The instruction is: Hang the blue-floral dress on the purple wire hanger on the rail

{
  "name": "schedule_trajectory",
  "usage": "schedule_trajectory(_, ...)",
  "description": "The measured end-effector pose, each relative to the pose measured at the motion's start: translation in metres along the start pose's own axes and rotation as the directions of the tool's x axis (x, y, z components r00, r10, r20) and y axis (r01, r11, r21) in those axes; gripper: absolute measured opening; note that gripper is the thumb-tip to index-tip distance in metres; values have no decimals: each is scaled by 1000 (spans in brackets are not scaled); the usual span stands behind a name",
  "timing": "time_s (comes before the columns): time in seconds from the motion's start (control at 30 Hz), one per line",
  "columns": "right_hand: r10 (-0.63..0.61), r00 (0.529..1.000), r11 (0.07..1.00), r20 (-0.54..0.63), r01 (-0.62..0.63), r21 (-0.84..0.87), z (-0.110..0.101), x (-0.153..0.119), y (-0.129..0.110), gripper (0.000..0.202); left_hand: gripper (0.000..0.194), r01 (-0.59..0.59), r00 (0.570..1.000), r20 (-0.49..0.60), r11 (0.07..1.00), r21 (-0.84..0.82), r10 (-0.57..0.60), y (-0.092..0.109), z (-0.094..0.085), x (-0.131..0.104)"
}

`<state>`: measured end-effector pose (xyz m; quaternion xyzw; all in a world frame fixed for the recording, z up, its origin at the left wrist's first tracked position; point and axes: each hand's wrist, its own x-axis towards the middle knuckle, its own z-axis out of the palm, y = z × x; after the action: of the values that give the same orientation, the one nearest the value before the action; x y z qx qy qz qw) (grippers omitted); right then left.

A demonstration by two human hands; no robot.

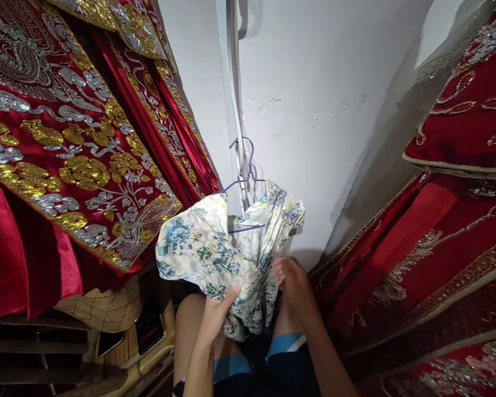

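Floral blouse (209, 242) is hung on purple hanger (251, 175) by white wall (314, 66), btwn red embroidered fabrics (86, 143). Lower front's pinched in L hand (218, 310), thumb on top; R hand (292, 278) is held half-curled alongside, grip on blouse can't be told.

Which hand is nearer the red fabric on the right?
Right. The right hand is just left of that red fabric; the left hand is farther off, holding the floral garment.

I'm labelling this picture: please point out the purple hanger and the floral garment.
Purple hanger (251, 175): head view, neck below the hook.
Floral garment (230, 259): head view, middle of the printed fabric.
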<state>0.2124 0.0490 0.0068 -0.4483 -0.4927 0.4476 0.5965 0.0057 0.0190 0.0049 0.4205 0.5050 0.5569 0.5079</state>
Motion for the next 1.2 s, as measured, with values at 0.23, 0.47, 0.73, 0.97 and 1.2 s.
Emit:
schedule_trajectory(0.23, 77, 960, 997, 269, -70, -36, 32, 1, -8, 43, 73, -142, 927, -330, 980, 139, 181, -9, 24, 1)
schedule_trajectory(0.47, 138, 938, 990, 317, -142, -11, 33, -10, -19, 31, 27, -461, 710, -166, 629, 625, 685, -21, 56, -1)
schedule_trajectory(0.73, 150, 948, 988, 280, -150, -21, 21, 43, -74, 30, 23, -532, 829, 205, 622, 575, 520, -9, 68, 14)
schedule_trajectory(0.97, -61, 975, 972, 212, 10, 234, 30, 99, -157, 28, 18, -512, 858, 452, 337, 790, 245, 17, 64, 20)
schedule_trajectory(1.2, -108, 968, 977, 228, 61, 204, 34, 88, -154, 29, 23, -630, 776, 392, 583, 514, 494, 99, 57, 33)
